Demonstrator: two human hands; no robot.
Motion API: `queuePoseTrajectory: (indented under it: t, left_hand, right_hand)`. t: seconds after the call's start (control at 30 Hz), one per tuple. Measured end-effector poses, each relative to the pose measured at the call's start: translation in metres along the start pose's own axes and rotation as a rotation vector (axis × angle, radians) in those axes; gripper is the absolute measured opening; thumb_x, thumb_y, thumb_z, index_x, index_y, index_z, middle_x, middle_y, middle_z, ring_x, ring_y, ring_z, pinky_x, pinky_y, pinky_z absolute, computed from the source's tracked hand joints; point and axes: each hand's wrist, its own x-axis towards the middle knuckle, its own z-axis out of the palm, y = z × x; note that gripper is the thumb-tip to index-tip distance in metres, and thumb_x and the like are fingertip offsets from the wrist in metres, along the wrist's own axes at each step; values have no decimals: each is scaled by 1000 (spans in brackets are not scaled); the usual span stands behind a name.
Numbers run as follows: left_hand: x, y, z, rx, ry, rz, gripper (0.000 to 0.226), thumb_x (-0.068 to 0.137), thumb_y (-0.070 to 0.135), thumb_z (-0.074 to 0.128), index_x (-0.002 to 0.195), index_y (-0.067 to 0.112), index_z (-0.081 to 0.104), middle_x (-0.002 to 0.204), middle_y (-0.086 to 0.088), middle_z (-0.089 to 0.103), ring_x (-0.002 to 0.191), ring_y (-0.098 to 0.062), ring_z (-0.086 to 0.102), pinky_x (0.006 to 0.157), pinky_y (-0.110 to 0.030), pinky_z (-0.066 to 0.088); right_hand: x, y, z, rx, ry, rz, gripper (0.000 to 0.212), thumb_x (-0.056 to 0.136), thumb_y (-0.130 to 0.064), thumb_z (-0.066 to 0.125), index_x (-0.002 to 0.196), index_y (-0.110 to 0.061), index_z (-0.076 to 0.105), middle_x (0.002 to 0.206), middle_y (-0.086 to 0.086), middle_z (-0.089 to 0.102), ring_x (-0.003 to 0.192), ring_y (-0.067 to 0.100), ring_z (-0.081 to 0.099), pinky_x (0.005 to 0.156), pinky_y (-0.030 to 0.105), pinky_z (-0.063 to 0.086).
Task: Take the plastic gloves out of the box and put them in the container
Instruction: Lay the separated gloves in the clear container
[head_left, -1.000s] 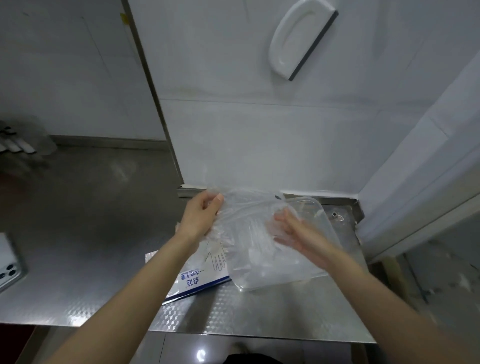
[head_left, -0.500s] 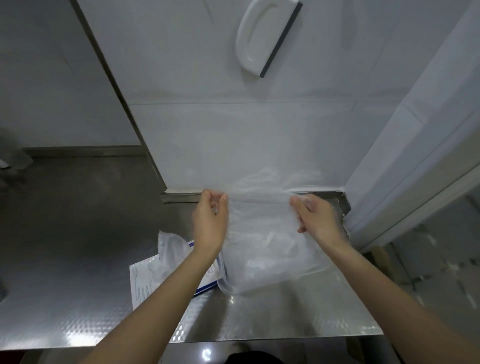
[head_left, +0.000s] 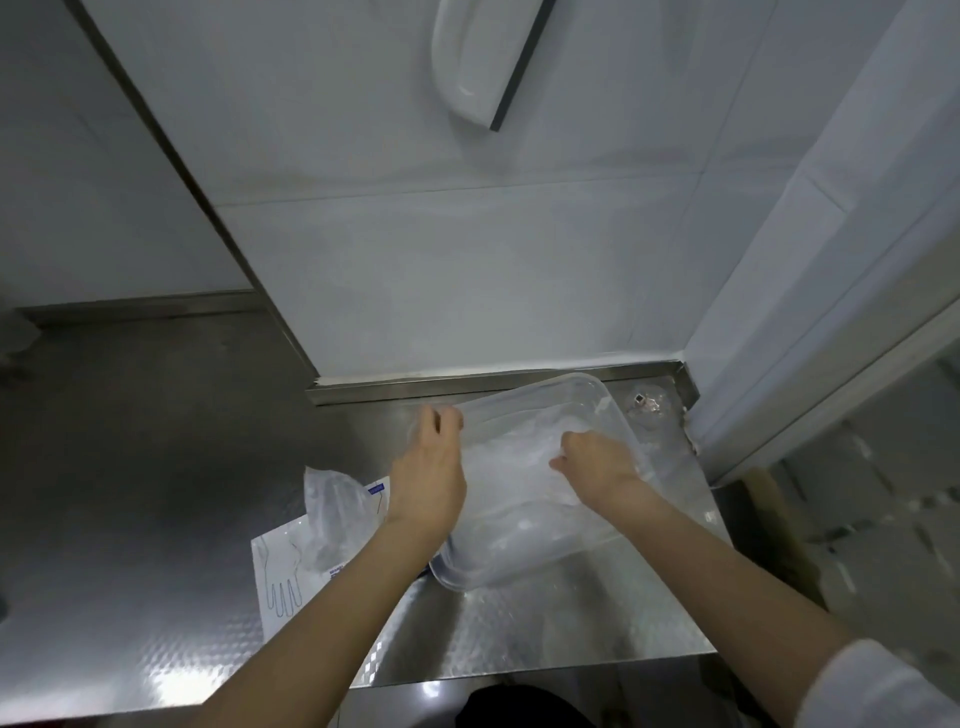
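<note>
— Where were the plastic gloves (head_left: 519, 470)?
— Bunched in the clear container (head_left: 615, 415), at the table's (head_left: 156, 623) far right corner. A few poked from the box (head_left: 280, 571), just left of it, nearer the front edge.
— And the fingers?
— The left hand's (head_left: 428, 467) were pressed together, pinching glove film at the container's left rim. The right hand's (head_left: 597, 465) were curled down into the heap; whether they pinched, I couldn't tell.

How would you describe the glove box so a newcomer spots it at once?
Start at the steel counter below the white wall. On it, left of the clear container, lies the glove box. It is the flat white carton printed with a blue glove outline, with crumpled clear gloves sticking out of it.
</note>
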Motion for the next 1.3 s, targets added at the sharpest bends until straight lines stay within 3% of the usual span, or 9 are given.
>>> queuePoseTrajectory:
  t: [0.13, 0.27, 0.37, 0.43, 0.57, 0.73, 0.87, 1.03, 1.3]
  left_hand:
    - [-2, 6, 15, 156, -193, 237, 40, 83, -7, 43, 118, 12, 46, 119, -6, 47, 100, -23, 47, 71, -28, 32]
    - [-3, 8, 36, 423, -509, 254, 46, 92, 5, 42, 137, 10, 35, 134, -12, 40, 119, -28, 43, 91, -34, 38]
    - [-1, 10, 47, 462, -596, 252, 49, 93, 6, 43, 140, 10, 31, 137, -13, 35, 123, -29, 40, 92, -35, 38]
    - [1, 14, 53, 451, -594, 239, 49, 93, 6, 45, 140, 10, 30, 138, -13, 33, 124, -29, 39, 92, -35, 38]
    - [6, 19, 64, 474, -558, 255, 54, 94, 12, 47, 144, 10, 25, 140, -13, 32, 126, -29, 36, 97, -36, 36]
    - [8, 13, 76, 425, -647, 209, 58, 91, 10, 54, 142, 12, 25, 142, -14, 25, 127, -35, 35, 97, -42, 42]
    - [10, 10, 81, 476, -672, 197, 69, 87, 10, 57, 143, 13, 17, 143, -18, 19, 125, -45, 35, 98, -47, 44]
    - [10, 10, 86, 582, -672, 229, 77, 85, 12, 58, 145, 11, 10, 146, -26, 15, 122, -48, 38, 96, -46, 42]
    - [12, 6, 72, 512, -773, 220, 76, 92, 20, 56, 150, 12, 7, 153, -21, 10, 129, -43, 36, 102, -43, 38]
  right_hand:
    - [1, 2, 0, 20, -2, -9, 34, 100, -33, 43, 118, -5, 50, 116, 14, 61, 106, 31, 59, 78, 32, 43]
    - [-7, 1, -7, 76, -15, -9, 38, 99, -31, 45, 128, -6, 42, 125, 13, 56, 113, 30, 55, 85, 34, 42]
    - [-23, -4, -14, 107, 241, -147, 36, 98, -20, 47, 133, -11, 41, 133, 6, 46, 123, 24, 42, 100, 31, 35]
    - [-34, -11, -15, 180, 358, -313, 30, 97, -12, 46, 127, -13, 50, 127, 3, 50, 119, 21, 45, 95, 28, 35]
    - [-34, -26, 0, 178, 61, -425, 28, 97, -15, 47, 125, -17, 51, 128, 0, 46, 111, 18, 52, 84, 27, 41]
    - [7, -4, 23, 202, -211, -187, 62, 86, -19, 67, 139, -18, 35, 140, 9, 32, 113, 27, 52, 96, 31, 40]
    - [19, 10, 28, 45, -211, -199, 77, 74, -22, 79, 139, -22, 36, 137, 6, 33, 118, 23, 48, 97, 30, 40]
    - [21, 9, 30, -111, -165, -183, 81, 73, -27, 80, 140, -27, 34, 139, 7, 34, 121, 24, 49, 98, 33, 41]
    - [12, 3, 16, -218, -238, -150, 65, 90, -32, 61, 144, -19, 29, 151, 11, 21, 132, 29, 37, 100, 38, 39]
